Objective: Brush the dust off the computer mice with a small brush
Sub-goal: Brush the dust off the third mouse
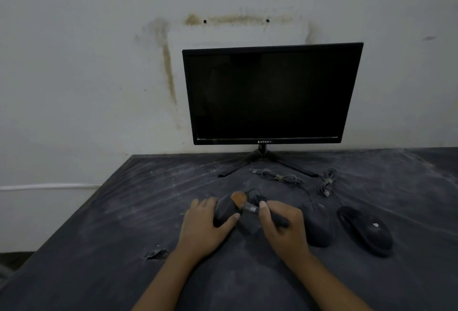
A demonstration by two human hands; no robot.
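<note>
As the left hand [200,226] grips a mouse [224,208], the brush [250,209] touches it.

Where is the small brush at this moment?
In the head view the small brush is low and central, in front of the monitor, gripped by the right hand, its bristles on the mouse that the left hand holds.

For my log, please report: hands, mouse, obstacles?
Left hand grips black plastic mouse. Right hand holds small brown-bristled brush, bristles on it. Two other black mice lie right; nothing blocks.
</note>
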